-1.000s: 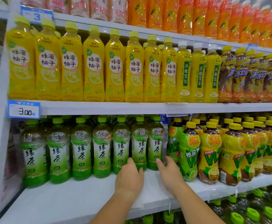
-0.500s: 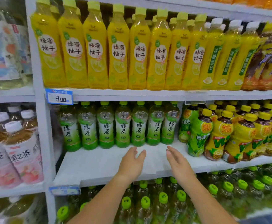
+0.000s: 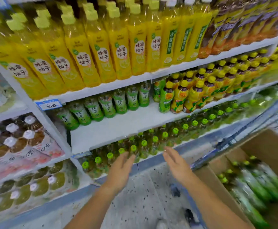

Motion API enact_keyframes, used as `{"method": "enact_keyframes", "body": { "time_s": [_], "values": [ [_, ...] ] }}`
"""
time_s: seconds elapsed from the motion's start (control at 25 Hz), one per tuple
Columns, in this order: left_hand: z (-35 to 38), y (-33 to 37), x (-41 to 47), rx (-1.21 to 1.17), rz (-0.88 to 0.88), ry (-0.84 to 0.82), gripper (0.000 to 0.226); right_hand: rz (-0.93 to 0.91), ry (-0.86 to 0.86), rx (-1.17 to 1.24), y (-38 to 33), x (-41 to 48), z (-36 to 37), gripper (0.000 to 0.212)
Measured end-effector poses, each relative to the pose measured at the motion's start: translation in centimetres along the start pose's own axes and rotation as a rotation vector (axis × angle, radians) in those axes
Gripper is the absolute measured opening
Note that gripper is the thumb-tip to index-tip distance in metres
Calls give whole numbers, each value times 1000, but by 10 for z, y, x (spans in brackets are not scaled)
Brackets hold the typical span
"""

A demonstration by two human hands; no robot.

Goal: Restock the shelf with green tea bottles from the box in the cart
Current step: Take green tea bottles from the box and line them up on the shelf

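Speckled shop floor (image 3: 140,195) shows beneath a left hand (image 3: 121,169) and right hand (image 3: 176,164), both loose-fingered, spread and holding nothing. To the right, green tea bottles (image 3: 257,184) lie in the cardboard box (image 3: 267,146). Beyond, the shelf (image 3: 135,126) has bare front space. The risk: slick, packed bottles could slip when lifted, or knock over the standing green tea row (image 3: 108,106) when pushed in.

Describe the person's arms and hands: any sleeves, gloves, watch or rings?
Both forearms are bare to the frame's edge; no sleeve shows. The left hand and right hand wear no gloves; no watch or bracelet shows. Blur leaves rings uncertain.
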State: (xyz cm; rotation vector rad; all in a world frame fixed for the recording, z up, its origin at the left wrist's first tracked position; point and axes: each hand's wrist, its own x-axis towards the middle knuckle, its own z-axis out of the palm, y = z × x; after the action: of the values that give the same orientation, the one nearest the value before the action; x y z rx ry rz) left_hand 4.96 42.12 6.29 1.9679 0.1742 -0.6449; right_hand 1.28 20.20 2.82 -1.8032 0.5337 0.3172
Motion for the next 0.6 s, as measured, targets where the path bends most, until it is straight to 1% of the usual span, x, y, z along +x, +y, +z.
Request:
{"method": "enact_keyframes", "body": {
  "time_s": [0.12,0.16,0.28,0.4,0.52,0.6],
  "values": [
    [12,18,-54,8,-31,-98,71,70,11,-21,-6,-66,-21,54],
    [17,22,-69,24,-31,-139,70,86,37,-33,-8,-88,-27,54],
    [31,25,-104,132,33,-279,60,112,159,-52,1,-157,-43,51],
    [52,31,-132,177,85,-407,56,172,281,-13,28,-218,-64,53],
    [88,40,-154,181,121,-454,56,221,406,22,53,-260,-95,51],
    [118,49,-164,169,140,-495,55,242,454,71,66,-277,-118,50]
  ]
}}
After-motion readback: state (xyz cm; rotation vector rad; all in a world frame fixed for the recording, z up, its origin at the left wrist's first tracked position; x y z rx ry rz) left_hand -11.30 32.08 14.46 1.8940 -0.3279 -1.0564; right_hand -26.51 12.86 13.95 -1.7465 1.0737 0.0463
